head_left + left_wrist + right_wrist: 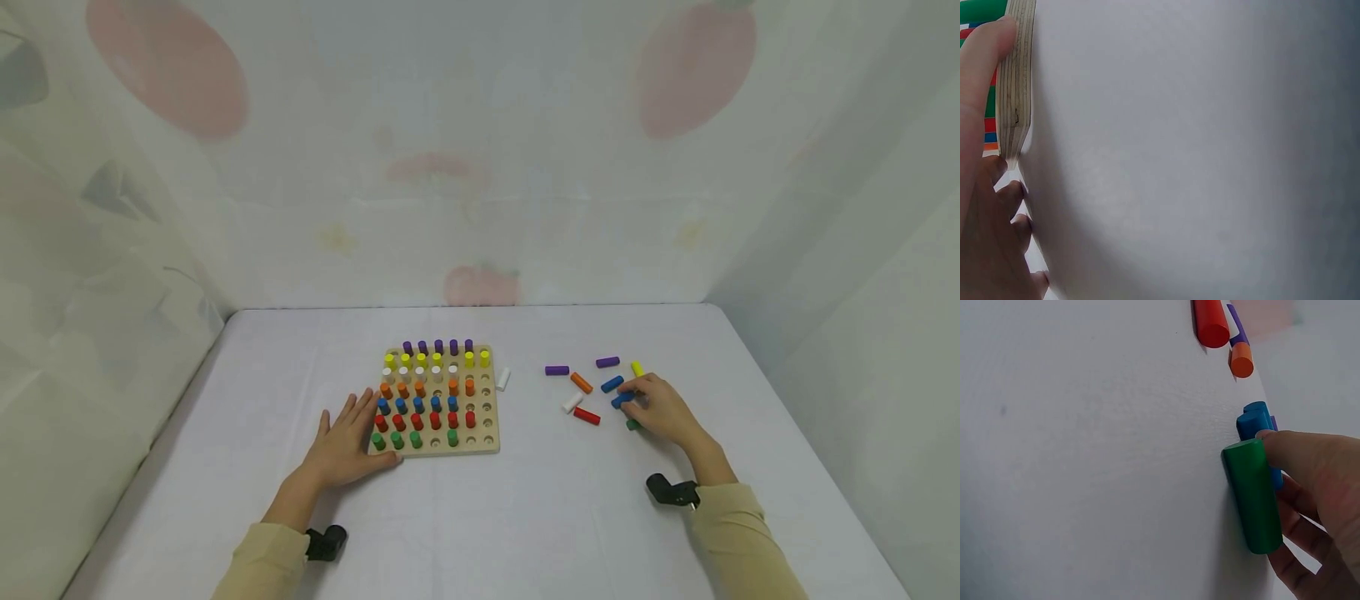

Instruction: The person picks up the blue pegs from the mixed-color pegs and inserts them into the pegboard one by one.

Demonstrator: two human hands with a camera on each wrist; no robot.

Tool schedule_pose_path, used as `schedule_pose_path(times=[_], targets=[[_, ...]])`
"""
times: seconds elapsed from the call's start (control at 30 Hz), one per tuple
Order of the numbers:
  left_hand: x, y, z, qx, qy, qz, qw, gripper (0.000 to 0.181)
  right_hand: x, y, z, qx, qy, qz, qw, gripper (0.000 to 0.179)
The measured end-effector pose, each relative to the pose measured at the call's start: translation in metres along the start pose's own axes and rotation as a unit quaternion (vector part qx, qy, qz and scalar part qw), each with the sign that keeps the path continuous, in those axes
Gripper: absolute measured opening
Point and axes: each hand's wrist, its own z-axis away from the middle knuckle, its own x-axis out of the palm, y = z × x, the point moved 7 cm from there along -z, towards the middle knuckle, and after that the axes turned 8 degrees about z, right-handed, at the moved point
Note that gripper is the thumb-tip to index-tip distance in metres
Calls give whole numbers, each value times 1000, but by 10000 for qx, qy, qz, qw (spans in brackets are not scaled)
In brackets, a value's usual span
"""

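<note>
A square wooden pegboard (450,451) holds rows of coloured pegs: purple at the back, then yellow, white, orange, blue, red and green. Beside its left edge lies my left hand (339,448), fingers extended, with the thumb (1005,37) against the board's front edge. To the right of the board, my right hand (660,409) pinches a blue peg (620,401) between thumb and fingertips, low over the table. A green peg (1252,497) lies just below that hand, mostly covered by it in the head view.
Loose pegs lie left of and beyond the right hand: purple (557,371), orange (581,382), red (587,416), white (572,402), another blue (612,383) and yellow (637,367). One white peg (503,379) lies by the board's right edge. Some board holes on the right stand unfilled.
</note>
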Motion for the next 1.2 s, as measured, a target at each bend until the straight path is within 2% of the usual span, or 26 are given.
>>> schedule_pose_path(times=[1.2], targets=[[-1,2,2,66,-11,16,10000,110,6,4,-2,-129,223,-83,9996,17]])
